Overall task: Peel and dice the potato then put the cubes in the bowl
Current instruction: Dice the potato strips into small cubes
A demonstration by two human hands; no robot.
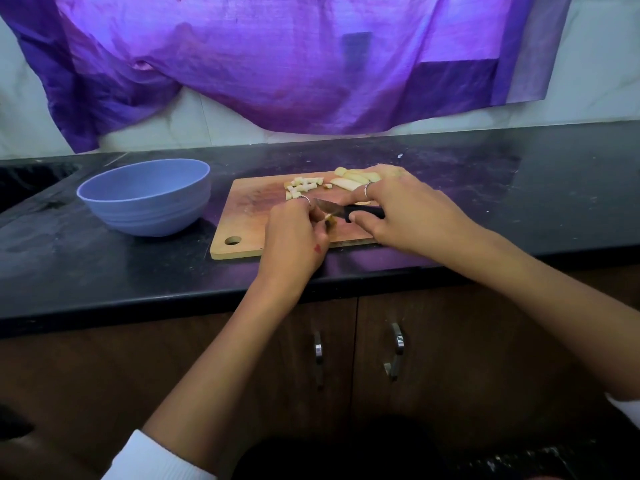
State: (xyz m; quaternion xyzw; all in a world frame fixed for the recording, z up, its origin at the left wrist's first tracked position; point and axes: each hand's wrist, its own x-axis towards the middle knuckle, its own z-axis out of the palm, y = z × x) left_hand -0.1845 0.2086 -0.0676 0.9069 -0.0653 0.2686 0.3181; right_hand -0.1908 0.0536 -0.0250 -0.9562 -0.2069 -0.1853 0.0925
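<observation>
A wooden cutting board (242, 216) lies on the black counter. Several pale potato cubes (303, 187) sit near its far edge, with potato slices (349, 180) to their right. My right hand (401, 209) grips the black handle of a knife (341, 210), whose blade points left. My left hand (294, 237) pinches a small potato piece (330, 221) right at the blade, over the board's near edge. A blue bowl (149, 199) stands left of the board; no cubes show inside it.
The black counter (502, 202) runs left to right, with a sink recess (31, 181) at the far left. A purple cloth (277, 64) hangs on the wall behind. Brown cabinet doors with metal handles (398, 344) are below the counter edge.
</observation>
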